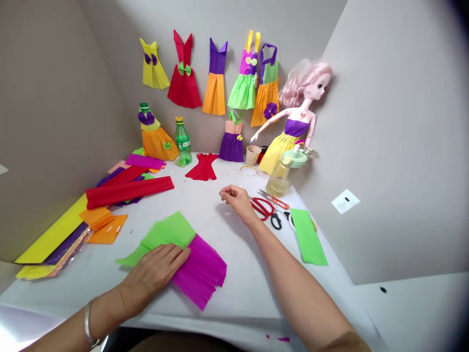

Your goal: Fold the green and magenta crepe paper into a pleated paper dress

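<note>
Your left hand (154, 274) lay open, flat on green crepe paper (168, 232); your right hand (236, 203), curled and empty, lay beside red scissors (263, 208).

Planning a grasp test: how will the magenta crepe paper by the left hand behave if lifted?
Likely light and very floppy: the magenta crepe paper lies thin and flat on the table. Its slit end would probably droop and tear easily. The crinkled surface may offer some grip, though it could stretch.
</note>
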Tool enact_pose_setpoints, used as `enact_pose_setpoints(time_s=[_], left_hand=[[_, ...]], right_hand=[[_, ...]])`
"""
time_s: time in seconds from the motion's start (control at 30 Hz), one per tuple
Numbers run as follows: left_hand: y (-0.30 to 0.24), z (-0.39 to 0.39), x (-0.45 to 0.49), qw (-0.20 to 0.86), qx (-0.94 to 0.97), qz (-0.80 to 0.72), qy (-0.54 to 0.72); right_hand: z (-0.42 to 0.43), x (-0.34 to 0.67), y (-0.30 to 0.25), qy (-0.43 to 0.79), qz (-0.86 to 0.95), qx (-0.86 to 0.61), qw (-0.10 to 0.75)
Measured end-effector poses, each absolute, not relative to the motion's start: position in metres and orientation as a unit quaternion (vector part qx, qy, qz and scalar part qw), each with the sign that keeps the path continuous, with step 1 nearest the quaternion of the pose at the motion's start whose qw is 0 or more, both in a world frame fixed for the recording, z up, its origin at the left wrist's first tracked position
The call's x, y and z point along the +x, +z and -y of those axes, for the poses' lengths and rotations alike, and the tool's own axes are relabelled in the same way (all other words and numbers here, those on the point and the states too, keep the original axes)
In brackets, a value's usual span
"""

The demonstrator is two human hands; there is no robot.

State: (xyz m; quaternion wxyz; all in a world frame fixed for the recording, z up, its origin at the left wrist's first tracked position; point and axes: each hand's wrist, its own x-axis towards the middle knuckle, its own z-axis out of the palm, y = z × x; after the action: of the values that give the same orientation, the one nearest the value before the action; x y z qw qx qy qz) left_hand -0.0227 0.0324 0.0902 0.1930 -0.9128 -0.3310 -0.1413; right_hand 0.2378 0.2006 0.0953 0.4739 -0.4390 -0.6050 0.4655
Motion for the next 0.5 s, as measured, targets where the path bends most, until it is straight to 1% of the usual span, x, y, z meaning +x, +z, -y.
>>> enact_pose_setpoints(time_s=[0.17, 0.3, 0.37, 0.5], left_hand=[[0.106, -0.042, -0.025, 0.168, -0.933, 0.270, -0.168], [0.107, -0.050, -0.038, 0.083, -0.962, 0.188, -0.180], [0.105, -0.054, -0.047, 0.049, -0.969, 0.170, -0.175], [0.104, -0.060, -0.062, 0.041, -0.973, 0.158, -0.165]], right_hand=[[-0.196, 0.235, 0.096, 0.475, 0.621, -0.435, 0.446], [-0.191, 0.231, 0.098, 0.488, 0.637, -0.425, 0.418], [-0.190, 0.229, 0.098, 0.495, 0.644, -0.419, 0.406], [-0.187, 0.227, 0.098, 0.499, 0.653, -0.414, 0.391]])
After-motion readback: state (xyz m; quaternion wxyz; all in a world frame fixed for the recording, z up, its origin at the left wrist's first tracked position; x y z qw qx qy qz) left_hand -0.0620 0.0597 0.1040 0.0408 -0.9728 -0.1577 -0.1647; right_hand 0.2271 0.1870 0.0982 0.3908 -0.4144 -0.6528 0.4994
